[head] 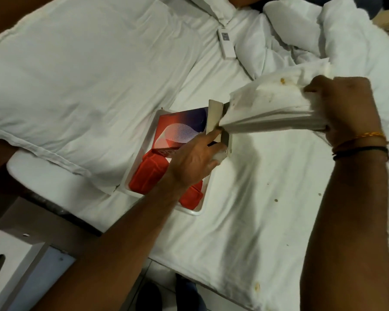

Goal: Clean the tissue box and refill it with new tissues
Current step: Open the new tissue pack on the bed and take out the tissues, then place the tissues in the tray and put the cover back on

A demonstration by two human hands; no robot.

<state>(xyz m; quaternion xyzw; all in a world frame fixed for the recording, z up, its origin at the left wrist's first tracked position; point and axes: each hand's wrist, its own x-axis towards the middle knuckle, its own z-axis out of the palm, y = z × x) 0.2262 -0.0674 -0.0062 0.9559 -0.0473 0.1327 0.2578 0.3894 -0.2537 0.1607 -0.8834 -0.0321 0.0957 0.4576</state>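
A red, blue and white tissue carton (177, 129) lies on the bed with its end flap (214, 115) torn open. My left hand (193, 160) grips the carton at that open end. My right hand (344, 108) grips a thick stack of white tissues (270, 108), stretched out sideways from the carton's opening. The top tissue has small brown stains. A white tissue box cover (7, 261) with an oval slot stands at the lower left, off the bed.
Under the carton lies a white tray (193, 212) holding red packets (148, 176). A big white pillow (81, 81) fills the left, a rumpled duvet (323, 30) the upper right. A white remote (226, 42) lies near the top. Crumbs dot the sheet (267, 198).
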